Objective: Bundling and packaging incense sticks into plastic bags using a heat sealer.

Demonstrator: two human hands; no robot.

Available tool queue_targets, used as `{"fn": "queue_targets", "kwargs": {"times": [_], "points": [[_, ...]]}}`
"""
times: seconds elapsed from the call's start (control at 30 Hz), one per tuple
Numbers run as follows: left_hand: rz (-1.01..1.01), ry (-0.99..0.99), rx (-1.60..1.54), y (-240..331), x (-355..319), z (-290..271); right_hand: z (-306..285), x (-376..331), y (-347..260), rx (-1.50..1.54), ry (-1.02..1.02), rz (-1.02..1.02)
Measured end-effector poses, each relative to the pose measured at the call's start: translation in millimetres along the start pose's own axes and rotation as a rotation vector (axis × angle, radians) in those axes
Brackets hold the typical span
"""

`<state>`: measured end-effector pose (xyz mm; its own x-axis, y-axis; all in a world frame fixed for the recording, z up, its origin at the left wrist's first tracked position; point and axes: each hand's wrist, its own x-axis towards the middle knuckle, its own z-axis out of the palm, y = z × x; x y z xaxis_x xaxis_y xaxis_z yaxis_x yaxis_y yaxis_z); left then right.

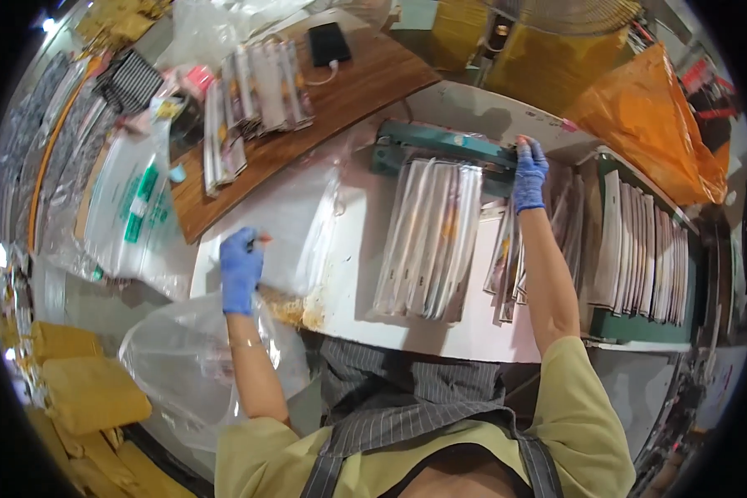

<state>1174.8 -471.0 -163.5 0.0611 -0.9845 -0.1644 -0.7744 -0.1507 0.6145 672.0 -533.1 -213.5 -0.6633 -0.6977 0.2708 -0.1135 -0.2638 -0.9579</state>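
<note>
My right hand [529,174], in a blue glove with bare fingertips, is closed on the right end of a long teal bag sealer [440,143]. Against the sealer's near side lies a clear-bagged bundle of slim printed packets [430,241], lengthwise toward me. My left hand [241,270], gloved alike, is curled at the table's left edge, beside a stack of flat clear plastic bags [295,228]. What its fingers hold, if anything, cannot be made out. Below that hand, a large clear plastic bag [183,357] droops off the table edge.
More packets [639,249] stand in a green tray [639,330] on the right. Loose packets [506,257] lie under my right forearm. On a raised brown board [373,70] are packet stacks [266,87] and a black phone [329,45] with a white cable. An orange bag [651,124] sits back right.
</note>
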Motion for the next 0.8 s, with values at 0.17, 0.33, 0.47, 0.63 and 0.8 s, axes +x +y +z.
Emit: {"fn": "queue_targets", "kwargs": {"times": [0.17,0.33,0.47,0.63,0.8], "points": [[0.452,0.048,0.258,-14,33,21,24,-114,-17,-0.494,-0.188,-0.381],[0.626,0.202,-0.026,8,8,75,74,-246,-79,-0.47,-0.602,-0.29],[0.69,0.276,-0.012,68,-23,96,104,-252,-93,-0.324,-0.652,-0.317],[0.278,0.617,-0.117,63,-17,42,85,-218,-95,-0.539,-0.467,-0.467],[0.848,0.599,0.645,91,-54,85,87,-238,-110,-0.377,-0.577,-0.387]]}}
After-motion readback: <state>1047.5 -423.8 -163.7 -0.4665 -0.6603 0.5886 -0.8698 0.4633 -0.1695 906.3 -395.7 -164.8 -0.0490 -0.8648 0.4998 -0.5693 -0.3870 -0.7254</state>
